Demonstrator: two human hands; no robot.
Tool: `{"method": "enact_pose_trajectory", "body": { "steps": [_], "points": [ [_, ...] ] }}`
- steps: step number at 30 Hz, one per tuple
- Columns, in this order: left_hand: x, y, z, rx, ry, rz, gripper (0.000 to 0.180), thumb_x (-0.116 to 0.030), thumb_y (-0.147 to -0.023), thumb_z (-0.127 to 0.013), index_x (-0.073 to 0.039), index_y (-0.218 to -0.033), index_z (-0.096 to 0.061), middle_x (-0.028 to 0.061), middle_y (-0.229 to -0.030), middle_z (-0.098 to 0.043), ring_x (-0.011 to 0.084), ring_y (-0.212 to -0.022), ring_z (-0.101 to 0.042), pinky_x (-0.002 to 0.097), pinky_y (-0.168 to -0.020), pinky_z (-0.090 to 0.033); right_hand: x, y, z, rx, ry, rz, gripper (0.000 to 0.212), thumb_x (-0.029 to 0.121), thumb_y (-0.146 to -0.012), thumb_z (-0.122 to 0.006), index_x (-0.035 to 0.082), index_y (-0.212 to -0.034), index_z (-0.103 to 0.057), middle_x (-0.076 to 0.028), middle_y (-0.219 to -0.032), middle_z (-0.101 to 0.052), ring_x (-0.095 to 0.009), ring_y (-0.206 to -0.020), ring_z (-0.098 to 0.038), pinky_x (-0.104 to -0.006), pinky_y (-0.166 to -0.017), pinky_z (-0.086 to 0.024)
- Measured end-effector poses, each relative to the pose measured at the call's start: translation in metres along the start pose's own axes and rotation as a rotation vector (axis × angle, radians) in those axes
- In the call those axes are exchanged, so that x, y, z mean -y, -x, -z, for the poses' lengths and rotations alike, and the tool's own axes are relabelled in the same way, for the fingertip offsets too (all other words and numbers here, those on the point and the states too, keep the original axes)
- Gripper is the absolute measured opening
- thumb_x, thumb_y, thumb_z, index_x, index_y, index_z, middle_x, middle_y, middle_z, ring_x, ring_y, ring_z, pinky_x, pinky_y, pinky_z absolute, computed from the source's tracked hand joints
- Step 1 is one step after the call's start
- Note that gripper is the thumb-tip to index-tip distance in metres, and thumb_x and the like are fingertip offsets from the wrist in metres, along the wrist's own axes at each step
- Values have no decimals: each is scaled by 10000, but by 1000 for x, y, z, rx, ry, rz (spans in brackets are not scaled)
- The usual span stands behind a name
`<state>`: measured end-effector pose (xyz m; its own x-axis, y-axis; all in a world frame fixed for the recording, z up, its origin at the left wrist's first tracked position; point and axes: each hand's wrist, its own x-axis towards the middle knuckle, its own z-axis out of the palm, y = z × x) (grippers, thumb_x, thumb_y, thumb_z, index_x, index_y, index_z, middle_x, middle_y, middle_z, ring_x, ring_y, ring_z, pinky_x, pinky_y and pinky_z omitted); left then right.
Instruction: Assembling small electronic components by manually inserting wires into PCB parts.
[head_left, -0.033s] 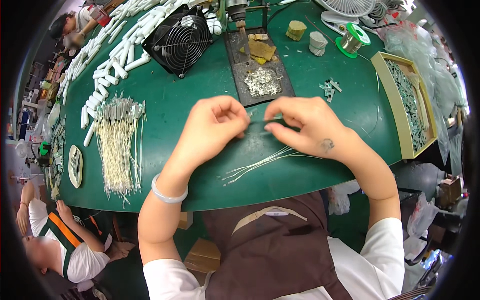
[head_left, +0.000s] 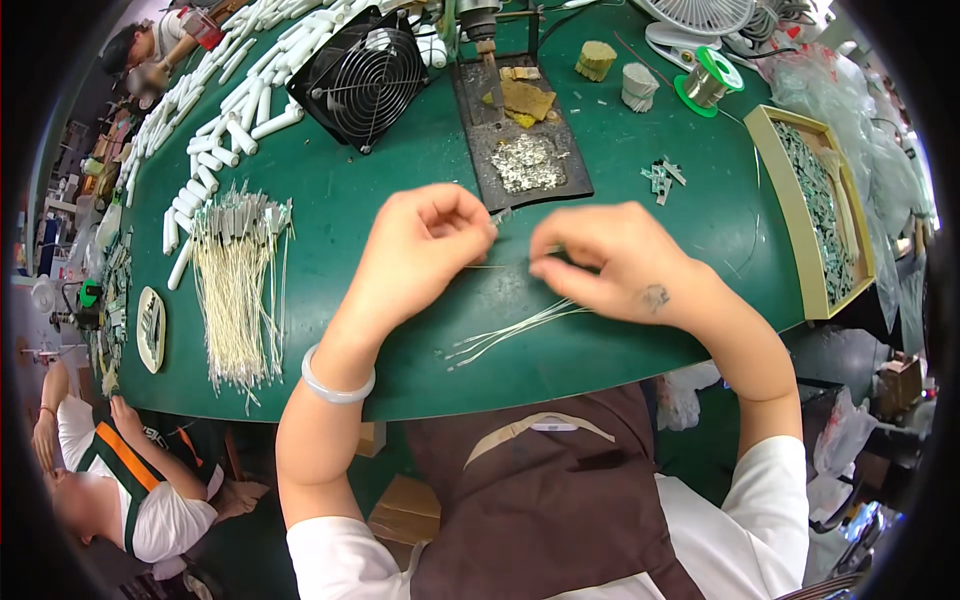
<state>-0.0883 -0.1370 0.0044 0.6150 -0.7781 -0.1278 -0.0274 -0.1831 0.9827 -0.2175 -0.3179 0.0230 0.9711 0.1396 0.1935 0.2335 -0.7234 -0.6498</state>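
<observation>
My left hand (head_left: 425, 240) is closed in a pinch. A small grey strip (head_left: 502, 215) shows at its fingertips, partly hidden by them. A thin pale wire (head_left: 487, 267) shows just below those fingers. To the right, my right hand (head_left: 610, 262) has its thumb and index finger curled close together, slightly blurred; what they hold, if anything, cannot be made out. A few loose pale wires (head_left: 510, 330) with metal-tipped ends lie on the green tabletop (head_left: 400, 375), running under my right hand. At the left lies a thick bundle of wires (head_left: 237, 300) with flat grey pieces at their far ends.
Beyond my hands, a dark soldering plate (head_left: 575, 175) holds solder scraps and a yellow sponge (head_left: 525, 100). Around stand a black fan (head_left: 362, 85), white cylinders (head_left: 240, 135), a solder spool (head_left: 708, 80), a box of small boards (head_left: 810, 295) and a small dish (head_left: 150, 335). Co-workers sit leftward.
My right hand has shifted slightly down, and the gap between my hands is a little wider. A dark strip blurred between them before no longer shows there.
</observation>
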Motion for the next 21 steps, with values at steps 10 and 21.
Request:
{"method": "enact_pose_trajectory", "body": {
  "steps": [10,21],
  "points": [
    [-5,2,-6,-12,32,2,97,-63,-816,-680,25,-845,-650,12,-730,-633,50,-660,-566,203,-611,-469,1,6,-26,306,82,83,70,130,-806,-617,76,-848,-600,-81,-749,-637,-301,-637,-608,-412,-537,-466],
    [-8,2,3,28,50,40,94,-63,-820,-670,18,-855,-638,18,-757,-631,72,-675,-576,213,-628,-465,6,3,-21,306,2,11,93,129,-809,-564,39,-792,-552,-123,-743,-632,-337,-667,-610,-443,-580,-471]
  ]
}}
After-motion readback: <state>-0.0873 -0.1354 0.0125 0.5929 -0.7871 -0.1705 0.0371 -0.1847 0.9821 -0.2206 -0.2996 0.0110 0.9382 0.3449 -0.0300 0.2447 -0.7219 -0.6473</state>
